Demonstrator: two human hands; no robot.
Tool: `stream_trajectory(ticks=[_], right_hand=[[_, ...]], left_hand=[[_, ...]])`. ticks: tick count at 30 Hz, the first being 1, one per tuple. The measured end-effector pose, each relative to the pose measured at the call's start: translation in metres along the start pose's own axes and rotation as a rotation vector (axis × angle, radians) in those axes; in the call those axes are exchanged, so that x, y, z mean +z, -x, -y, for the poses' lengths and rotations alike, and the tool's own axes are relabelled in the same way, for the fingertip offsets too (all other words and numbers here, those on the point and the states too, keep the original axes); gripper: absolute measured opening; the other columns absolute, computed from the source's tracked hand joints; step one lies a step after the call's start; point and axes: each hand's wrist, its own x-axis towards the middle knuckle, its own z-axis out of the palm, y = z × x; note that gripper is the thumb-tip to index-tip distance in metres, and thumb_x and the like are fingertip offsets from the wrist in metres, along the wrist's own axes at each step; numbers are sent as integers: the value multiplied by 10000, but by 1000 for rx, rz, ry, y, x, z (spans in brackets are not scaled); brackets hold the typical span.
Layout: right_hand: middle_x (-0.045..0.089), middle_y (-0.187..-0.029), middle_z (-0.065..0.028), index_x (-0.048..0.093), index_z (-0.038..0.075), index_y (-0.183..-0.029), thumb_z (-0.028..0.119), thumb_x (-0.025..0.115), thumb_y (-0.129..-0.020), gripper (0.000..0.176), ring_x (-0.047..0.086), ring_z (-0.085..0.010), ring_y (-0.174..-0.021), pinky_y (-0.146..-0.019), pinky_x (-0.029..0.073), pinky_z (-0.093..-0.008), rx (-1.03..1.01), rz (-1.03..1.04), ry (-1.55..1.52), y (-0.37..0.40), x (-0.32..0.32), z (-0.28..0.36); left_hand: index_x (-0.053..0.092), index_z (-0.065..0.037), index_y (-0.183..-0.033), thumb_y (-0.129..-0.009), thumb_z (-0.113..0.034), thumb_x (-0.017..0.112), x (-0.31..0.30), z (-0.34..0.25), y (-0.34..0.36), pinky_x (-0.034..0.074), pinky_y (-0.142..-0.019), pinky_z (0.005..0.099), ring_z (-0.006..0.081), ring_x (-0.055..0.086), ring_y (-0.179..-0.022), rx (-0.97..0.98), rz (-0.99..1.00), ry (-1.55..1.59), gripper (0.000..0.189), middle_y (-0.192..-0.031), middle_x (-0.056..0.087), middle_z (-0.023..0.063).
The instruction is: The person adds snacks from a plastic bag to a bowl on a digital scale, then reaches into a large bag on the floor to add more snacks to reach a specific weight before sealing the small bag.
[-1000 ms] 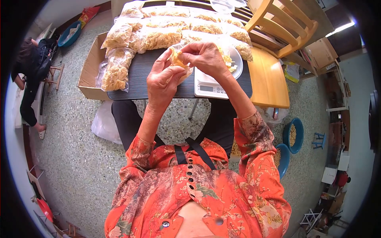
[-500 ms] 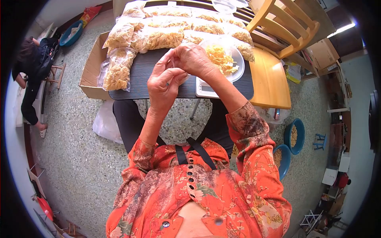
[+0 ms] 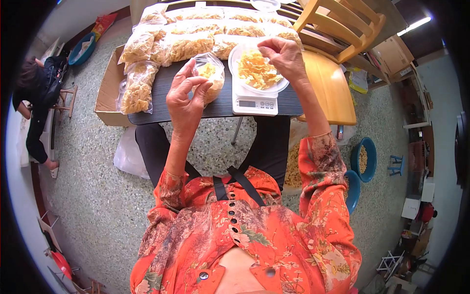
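Left grip (image 3: 203,83) pinches a clear bag (image 3: 214,72), right grip (image 3: 265,48) closed over the bowl (image 3: 281,87), filled bags (image 3: 190,46) behind.

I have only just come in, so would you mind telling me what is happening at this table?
A person's left hand holds an open bag with some yellow pieces in it. The right hand is at a bowl of similar pieces, which sits on a scale; whether it grips any is unclear. Filled bags line the far side of the table.
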Motion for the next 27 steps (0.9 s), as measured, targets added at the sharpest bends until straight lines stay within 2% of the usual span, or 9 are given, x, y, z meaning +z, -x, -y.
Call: stream_trajectory(ticks=[3,5,8,9,15,19,22,24,27], right_hand=[[741,-792,-120,749,54,-998,124,695,-875,151,720,-182,-740,-719,571,-316,-95,-6,185,7,-9,-14],[736,-843,-146,746,99,-1011,151,693,-868,161,718,-279,-784,-779,567,-382,-128,94,445,11,-8,-18],[729,-899,-161,732,126,-1058,176,695,-860,207,702,-332,-863,-836,547,-432,-169,113,546,11,4,-26],[731,-921,-149,729,122,-1083,163,726,-848,239,699,-312,-833,-813,547,-394,-205,99,535,9,8,-28],[725,-928,-153,732,128,-1059,196,714,-850,221,701,-324,-844,-808,554,-408,-309,54,591,6,34,-29],[726,-895,-142,737,113,-1011,205,705,-857,182,702,-316,-815,-775,556,-411,-248,159,700,-1,39,-31],[724,-854,-132,735,89,-955,186,693,-867,138,702,-301,-773,-739,555,-399,-162,152,572,0,29,-32],[710,-771,-148,751,135,-892,205,679,-865,104,708,-319,-770,-753,564,-415,-178,51,478,3,13,-32],[716,-810,-146,750,132,-913,197,675,-865,110,704,-322,-800,-783,560,-415,-156,100,469,12,0,-33]], left_hand=[[729,15,-890,-791,62,742,2,2,-1,498,-1041,389,297,591,-1241,0,-3,32,109,-1336,600,208],[729,17,-889,-795,61,740,4,2,-1,501,-1040,390,297,592,-1240,-5,-3,40,104,-1334,601,207],[731,15,-894,-797,59,739,3,-2,1,501,-1040,387,294,594,-1237,-9,10,24,107,-1329,605,203],[732,13,-896,-798,58,739,2,-4,0,499,-1040,385,291,599,-1231,-6,17,9,108,-1326,607,200],[732,6,-903,-798,55,742,1,-8,-1,503,-1022,376,280,616,-1202,-9,26,-8,116,-1320,617,183],[733,1,-906,-795,52,746,3,-8,-1,507,-1013,370,268,622,-1191,-2,45,-26,123,-1309,627,171],[734,-2,-908,-793,52,747,2,-7,-1,508,-1011,365,262,623,-1186,0,39,-15,128,-1302,632,168],[734,-2,-909,-792,51,748,1,-5,-1,509,-1009,364,260,624,-1184,-2,37,-15,129,-1301,632,168],[735,-2,-910,-792,48,751,0,-3,-1,511,-1006,361,256,625,-1181,-3,41,-8,130,-1299,634,164]])
